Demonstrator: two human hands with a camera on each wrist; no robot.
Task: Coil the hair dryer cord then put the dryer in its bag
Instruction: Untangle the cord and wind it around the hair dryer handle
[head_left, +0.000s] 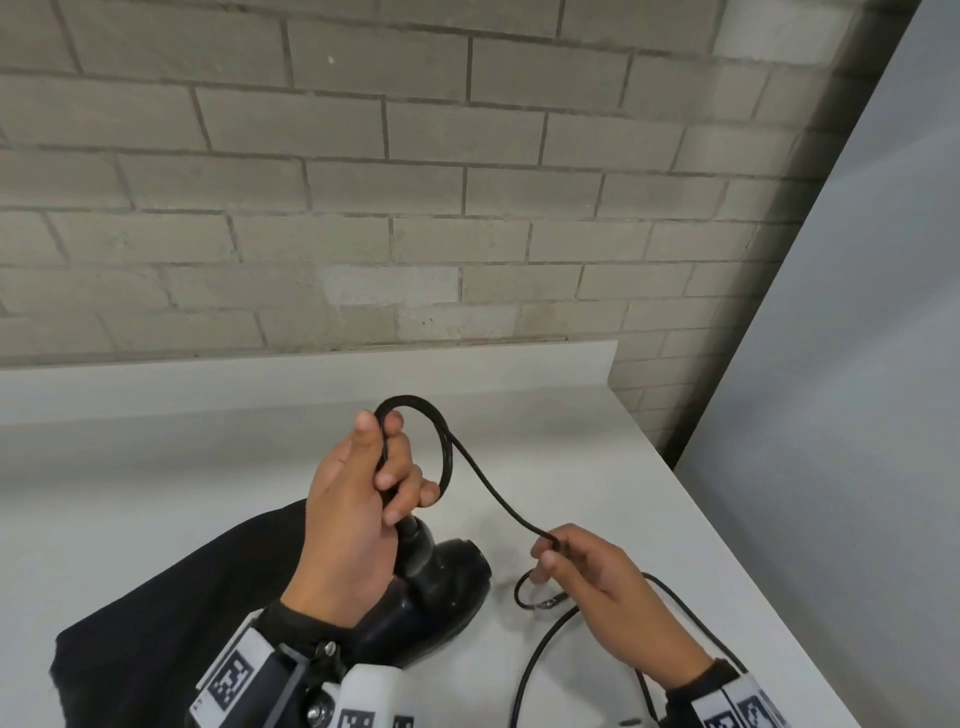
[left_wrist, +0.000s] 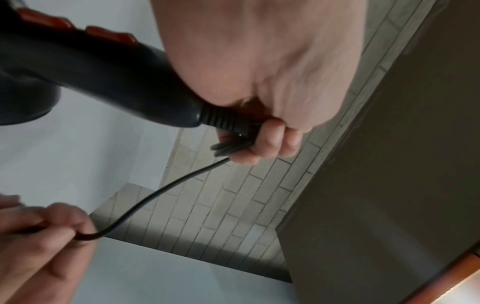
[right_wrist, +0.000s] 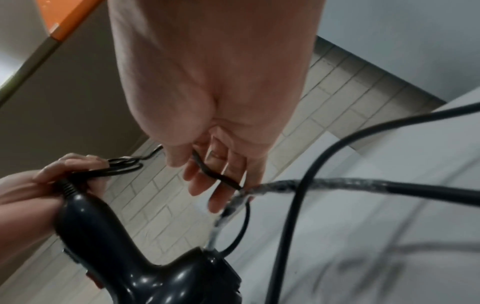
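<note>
A black hair dryer (head_left: 452, 582) rests on the white counter (head_left: 208, 467). My left hand (head_left: 387, 467) grips the top of its handle together with several coiled loops of the black cord (head_left: 444, 452). The handle (left_wrist: 103, 78) has red switches. From the loops the cord runs down right to my right hand (head_left: 548, 551), which pinches it between thumb and fingers (right_wrist: 207, 185). Slack cord (head_left: 540, 644) trails on the counter under the right hand. The black bag (head_left: 156, 613) lies flat beneath my left forearm.
A grey brick wall (head_left: 415, 208) stands behind the counter. A pale grey panel (head_left: 857, 415) rises at the right, beyond the counter's right edge (head_left: 753, 587). A taped stretch of cord (right_wrist: 298, 183) crosses near my right fingers.
</note>
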